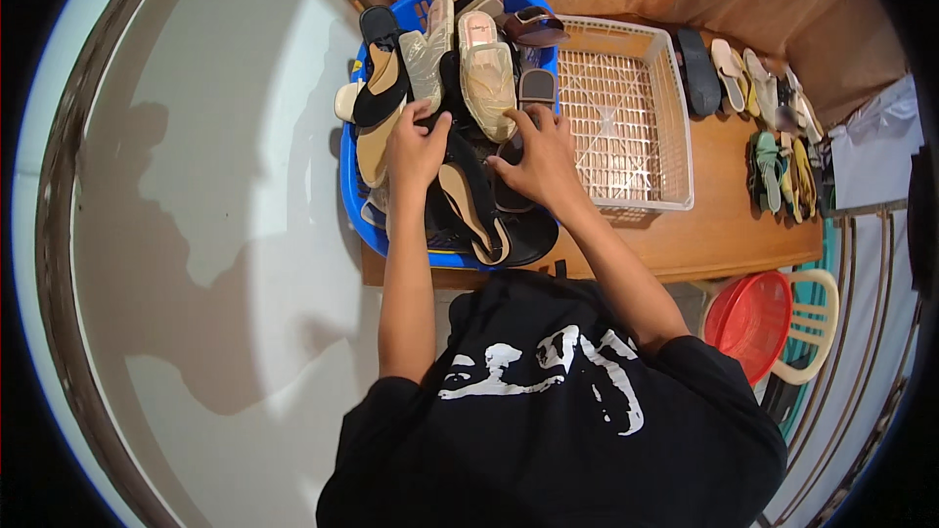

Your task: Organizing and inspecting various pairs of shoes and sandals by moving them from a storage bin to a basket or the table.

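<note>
A blue plastic basket (353, 200) is heaped with sandals and slippers. Over its middle, my left hand (419, 150) has thumb and fingers apart beside a tan-soled black sandal (381, 83). My right hand (541, 161) is also open, its fingertips at the lower end of a pale slipper in clear plastic (486, 78); whether they touch it I cannot tell. Between my wrists lies a black-strapped sandal with a beige insole (464, 196). Another plastic-covered pale slipper (426, 59) rests above my left hand. A brown sandal (536, 26) leans on the basket's upper right rim.
Right of the basket, a white slatted crate (682, 137) stands on the wooden table (724, 235). Several sandals, among them a dark slide (697, 73) and a green pair (766, 171), sit at the table's right. Beyond the near edge are a red basin (753, 323) and a cream plastic chair (822, 323).
</note>
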Demonstrator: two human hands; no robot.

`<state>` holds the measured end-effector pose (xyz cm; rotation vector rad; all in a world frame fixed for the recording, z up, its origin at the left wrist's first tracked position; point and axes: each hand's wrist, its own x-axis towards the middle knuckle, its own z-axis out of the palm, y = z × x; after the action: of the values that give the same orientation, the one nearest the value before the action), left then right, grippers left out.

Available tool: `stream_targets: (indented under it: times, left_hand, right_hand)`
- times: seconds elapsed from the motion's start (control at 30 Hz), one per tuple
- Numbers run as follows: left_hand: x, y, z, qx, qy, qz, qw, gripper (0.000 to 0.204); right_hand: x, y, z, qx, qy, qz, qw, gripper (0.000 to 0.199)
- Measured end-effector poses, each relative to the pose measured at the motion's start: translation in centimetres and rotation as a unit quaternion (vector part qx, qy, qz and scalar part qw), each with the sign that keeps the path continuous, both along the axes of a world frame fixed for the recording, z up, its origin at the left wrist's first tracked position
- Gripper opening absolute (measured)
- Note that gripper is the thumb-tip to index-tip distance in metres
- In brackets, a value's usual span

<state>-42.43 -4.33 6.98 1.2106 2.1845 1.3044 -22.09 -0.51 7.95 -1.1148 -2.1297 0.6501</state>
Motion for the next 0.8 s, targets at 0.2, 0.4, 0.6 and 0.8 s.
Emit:
stream_targets:
  times: [0.2,0.4,0.6,0.8]
  left_hand:
    - [-3.3,7.7,-3.8,-0.134,-0.006,-0.043,0.990,0.046]
    - [-2.9,8.3,-5.1,-0.108,-0.041,-0.068,0.991,0.054]
    - [-1.0,6.7,-0.2,-0.109,0.006,-0.107,0.988,0.049]
    - [-4.8,5.8,0.8,0.176,-0.149,-0.051,0.972,0.028]
  right_hand:
    - [-3.2,1.1,-1.3,0.012,-0.162,-0.108,0.981,0.069]
    - [-3.8,1.7,-2.6,0.091,-0.146,-0.042,0.984,0.039]
    - [-3.8,2.6,-0.9,0.097,-0.035,-0.010,0.995,0.026]
    - [-9.3,5.4,2.4,0.174,0.091,0.085,0.977,0.018]
